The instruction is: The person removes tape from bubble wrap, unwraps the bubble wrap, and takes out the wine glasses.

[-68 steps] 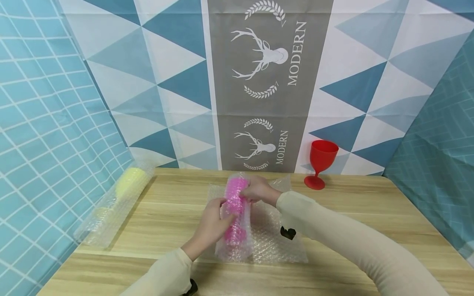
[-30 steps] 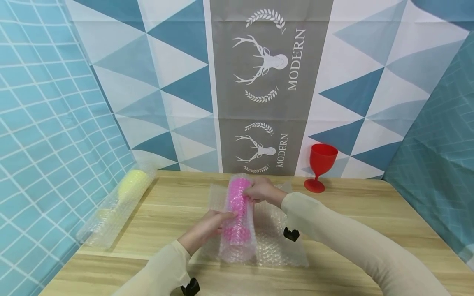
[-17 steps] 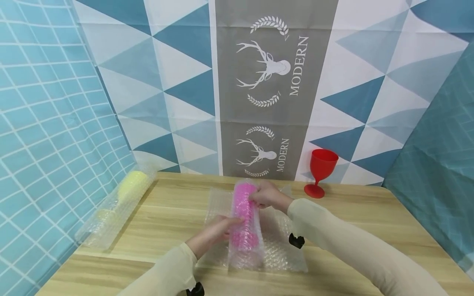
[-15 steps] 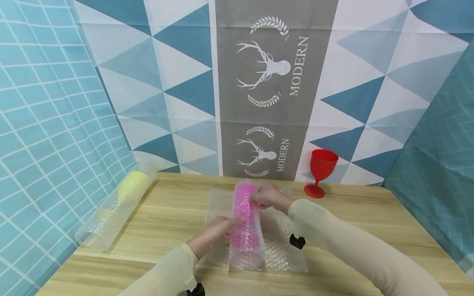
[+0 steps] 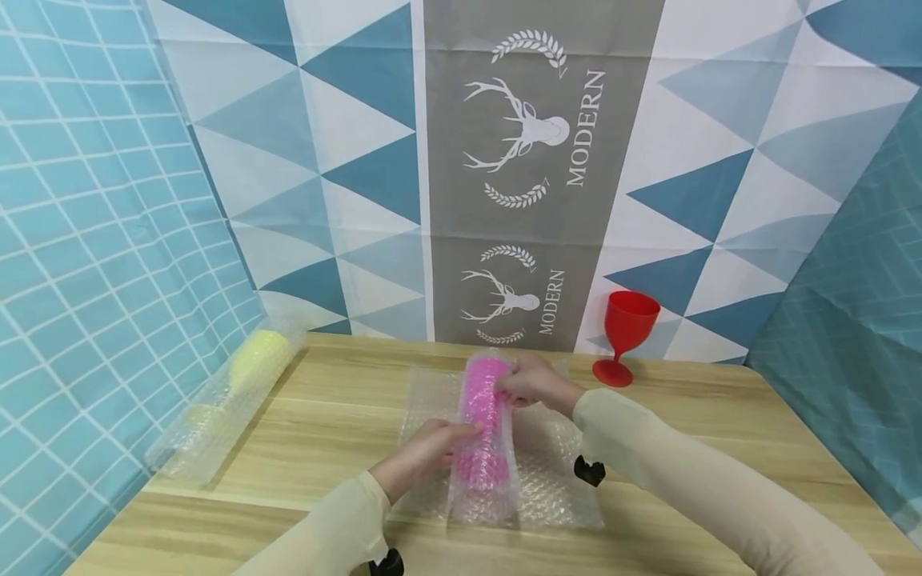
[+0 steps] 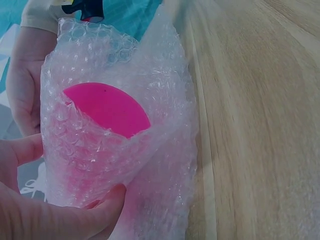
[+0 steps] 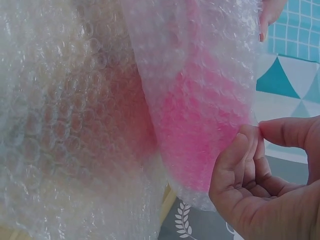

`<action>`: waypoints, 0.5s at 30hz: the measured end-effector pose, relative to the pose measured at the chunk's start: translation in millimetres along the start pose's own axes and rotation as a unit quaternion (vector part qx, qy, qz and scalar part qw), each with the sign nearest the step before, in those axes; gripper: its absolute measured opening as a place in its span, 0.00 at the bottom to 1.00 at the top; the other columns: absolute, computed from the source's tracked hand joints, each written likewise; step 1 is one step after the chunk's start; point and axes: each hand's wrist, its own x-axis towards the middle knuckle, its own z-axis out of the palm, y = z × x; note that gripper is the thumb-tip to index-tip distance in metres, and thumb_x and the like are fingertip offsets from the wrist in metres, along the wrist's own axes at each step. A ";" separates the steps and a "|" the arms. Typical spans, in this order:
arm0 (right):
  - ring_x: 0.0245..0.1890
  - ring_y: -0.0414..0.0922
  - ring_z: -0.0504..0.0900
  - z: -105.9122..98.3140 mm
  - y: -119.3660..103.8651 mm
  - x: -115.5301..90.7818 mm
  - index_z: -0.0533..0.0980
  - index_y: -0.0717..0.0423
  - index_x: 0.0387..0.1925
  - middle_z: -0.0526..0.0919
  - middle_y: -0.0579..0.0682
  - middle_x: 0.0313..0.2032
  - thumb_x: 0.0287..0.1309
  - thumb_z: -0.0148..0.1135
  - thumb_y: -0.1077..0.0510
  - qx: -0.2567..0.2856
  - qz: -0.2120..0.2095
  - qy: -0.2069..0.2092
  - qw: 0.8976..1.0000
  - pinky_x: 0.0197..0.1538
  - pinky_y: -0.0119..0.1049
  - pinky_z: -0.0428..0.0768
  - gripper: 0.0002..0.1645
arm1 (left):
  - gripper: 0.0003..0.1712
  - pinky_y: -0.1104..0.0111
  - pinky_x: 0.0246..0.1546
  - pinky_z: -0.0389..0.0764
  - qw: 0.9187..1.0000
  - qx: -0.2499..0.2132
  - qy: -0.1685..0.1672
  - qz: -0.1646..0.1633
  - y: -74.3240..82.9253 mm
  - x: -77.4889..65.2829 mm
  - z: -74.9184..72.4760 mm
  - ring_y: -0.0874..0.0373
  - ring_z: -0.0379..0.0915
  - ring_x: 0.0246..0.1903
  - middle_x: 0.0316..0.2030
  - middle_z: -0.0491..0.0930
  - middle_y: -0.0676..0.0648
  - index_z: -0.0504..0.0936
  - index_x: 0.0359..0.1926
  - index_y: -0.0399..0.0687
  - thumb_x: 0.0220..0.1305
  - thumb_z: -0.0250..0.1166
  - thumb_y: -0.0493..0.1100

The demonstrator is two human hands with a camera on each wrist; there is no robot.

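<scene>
A pink goblet (image 5: 484,392) lies rolled in bubble wrap (image 5: 558,492) at the middle of the table; part of the sheet spreads flat to either side. My left hand (image 5: 425,450) grips the roll's near half, thumb over its top. In the left wrist view, the goblet's round pink base (image 6: 107,107) shows inside the open end of the wrap, with thumb and fingers of the left hand (image 6: 60,215) around the roll. Near the far end, my right hand (image 5: 535,382) pinches the wrap's side; the right wrist view shows its curled fingers (image 7: 235,160) at the plastic.
A red goblet (image 5: 628,328) stands upright at the table's back right. Along the left side lies a yellow goblet (image 5: 255,360) rolled in bubble wrap. The wooden table (image 5: 331,448) meets patterned cloth walls at the back and both sides.
Both hands have shifted slightly right with the wrapped pink goblet, and the roll has turned a little that way. The left thumb has moved onto its top. The head view has tilted slightly.
</scene>
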 end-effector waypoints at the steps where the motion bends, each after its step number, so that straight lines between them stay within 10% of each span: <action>1: 0.16 0.37 0.75 -0.4 -0.1 -0.2 0.71 0.57 0.18 0.77 0.47 0.17 0.51 0.63 0.65 0.002 0.002 -0.001 1.000 0.25 0.26 0.81 0.11 | 0.29 0.43 0.65 0.67 1.000 -0.001 0.000 -0.001 0.6 0.2 0.4 0.37 0.68 0.62 0.61 0.72 0.32 0.75 0.55 0.30 0.66 0.57 0.52; 15: 0.17 0.36 0.74 -1.4 0.7 2.2 0.70 0.55 0.18 0.77 0.46 0.18 0.53 0.62 0.64 0.004 -0.004 -0.012 1.000 0.25 0.24 0.80 0.12 | 0.30 0.47 0.63 0.71 1.000 -0.008 -0.004 -0.004 0.9 0.7 1.2 0.40 0.73 0.58 0.59 0.74 0.32 0.75 0.55 0.28 0.66 0.57 0.53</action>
